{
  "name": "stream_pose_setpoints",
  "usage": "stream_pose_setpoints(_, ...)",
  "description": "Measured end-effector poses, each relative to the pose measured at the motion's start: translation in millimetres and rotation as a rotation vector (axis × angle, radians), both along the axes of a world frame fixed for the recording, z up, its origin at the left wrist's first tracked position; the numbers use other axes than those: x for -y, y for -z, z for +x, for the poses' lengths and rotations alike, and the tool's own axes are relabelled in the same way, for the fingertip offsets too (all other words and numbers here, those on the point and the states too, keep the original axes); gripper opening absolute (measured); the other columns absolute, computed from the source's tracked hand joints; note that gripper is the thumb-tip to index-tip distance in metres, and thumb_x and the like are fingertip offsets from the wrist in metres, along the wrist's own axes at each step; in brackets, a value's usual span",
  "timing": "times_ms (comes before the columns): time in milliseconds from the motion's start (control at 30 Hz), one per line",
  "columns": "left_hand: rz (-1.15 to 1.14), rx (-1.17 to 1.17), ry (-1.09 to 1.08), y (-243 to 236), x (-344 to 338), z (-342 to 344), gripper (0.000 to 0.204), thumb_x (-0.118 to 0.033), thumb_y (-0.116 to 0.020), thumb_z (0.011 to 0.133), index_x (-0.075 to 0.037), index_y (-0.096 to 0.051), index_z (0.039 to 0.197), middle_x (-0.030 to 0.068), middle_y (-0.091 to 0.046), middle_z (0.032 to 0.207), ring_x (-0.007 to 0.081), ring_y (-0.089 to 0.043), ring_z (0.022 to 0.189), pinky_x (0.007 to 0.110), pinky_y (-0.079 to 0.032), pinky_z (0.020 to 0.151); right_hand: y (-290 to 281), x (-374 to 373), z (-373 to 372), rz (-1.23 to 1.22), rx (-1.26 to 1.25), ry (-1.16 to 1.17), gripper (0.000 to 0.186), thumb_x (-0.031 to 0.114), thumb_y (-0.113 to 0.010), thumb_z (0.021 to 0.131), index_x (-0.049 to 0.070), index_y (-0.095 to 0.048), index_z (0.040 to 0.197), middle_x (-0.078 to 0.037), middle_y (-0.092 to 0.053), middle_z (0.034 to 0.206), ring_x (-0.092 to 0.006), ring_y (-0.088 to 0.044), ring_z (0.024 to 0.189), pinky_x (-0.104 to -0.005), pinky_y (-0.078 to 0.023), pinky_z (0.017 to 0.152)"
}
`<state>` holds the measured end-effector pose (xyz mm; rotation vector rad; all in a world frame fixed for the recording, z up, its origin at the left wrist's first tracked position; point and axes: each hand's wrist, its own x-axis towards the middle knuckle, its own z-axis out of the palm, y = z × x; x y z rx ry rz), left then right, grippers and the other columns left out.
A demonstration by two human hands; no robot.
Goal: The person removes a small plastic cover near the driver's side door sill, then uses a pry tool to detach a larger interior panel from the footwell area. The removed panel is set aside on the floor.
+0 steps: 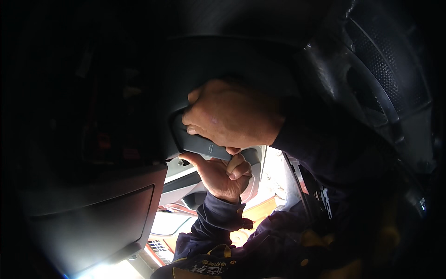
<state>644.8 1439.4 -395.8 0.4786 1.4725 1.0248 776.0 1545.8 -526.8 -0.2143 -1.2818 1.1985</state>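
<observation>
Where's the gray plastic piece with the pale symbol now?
The gray plastic piece is just left of centre in the head view, between the right hand above and the left hand below.

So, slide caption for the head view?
Bare right hand above left hand, both at a dark grey elongated plastic piece.

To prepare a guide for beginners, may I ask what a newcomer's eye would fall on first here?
Probably the right hand above and left hand below, near the centre, at a dark piece with a pale symbol. Then the bright glare below and to their right, against dark surroundings.
</observation>
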Motion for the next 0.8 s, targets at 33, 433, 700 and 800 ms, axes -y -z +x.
stream_pose_setpoints(33,-0.003,0.014,-0.005,0,0,0,0.105,-0.095,-0.065,0.079,0.002,-0.055,0.117,0.0097,-0.062,0.09,0.0106,-0.026,0.049,0.021,-0.025,0.041,0,0,0,-0.013,0.009,0.003,0.006,0.0,-0.079,0.086,-0.001,-0.073,0.086,-0.01,-0.076,0.086,-0.0238,-0.078,0.073,-0.0372,-0.068,0.064)
stream_pose_setpoints(433,-0.007,0.015,0.049,-1,0,-4,0.114,-0.106,-0.047,0.076,0.001,-0.059,0.115,0.0105,-0.064,0.094,0.0122,-0.025,0.049,0.024,-0.023,0.044,0,1,1,0.106,-0.04,0.284,0.008,0.001,-0.078,0.087,0.001,-0.071,0.09,-0.01,-0.074,0.088,-0.0243,-0.077,0.073,-0.0339,-0.063,0.056)
stream_pose_setpoints(700,0.003,0.052,0.068,0,-1,-1,0.101,-0.095,-0.062,0.082,0.0,-0.057,0.119,0.0157,-0.07,0.098,0.0104,-0.025,0.049,0.021,-0.025,0.042,4,-6,8,-0.027,-0.039,0.087,0.01,0.005,-0.074,0.092,0.001,-0.078,0.1,-0.014,-0.077,0.094,-0.0284,-0.079,0.085,-0.0406,-0.064,0.073)
stream_pose_setpoints(800,0.0,0.096,0.111,0,-1,-1,0.101,-0.095,-0.061,0.084,-0.003,-0.059,0.125,0.0219,-0.077,0.109,0.0091,-0.026,0.048,0.02,-0.025,0.042,6,-8,7,-0.083,-0.088,0.142,0.013,0.008,-0.074,0.093,0.003,-0.081,0.103,-0.015,-0.079,0.097,-0.0313,-0.079,0.087,-0.0421,-0.064,0.08)
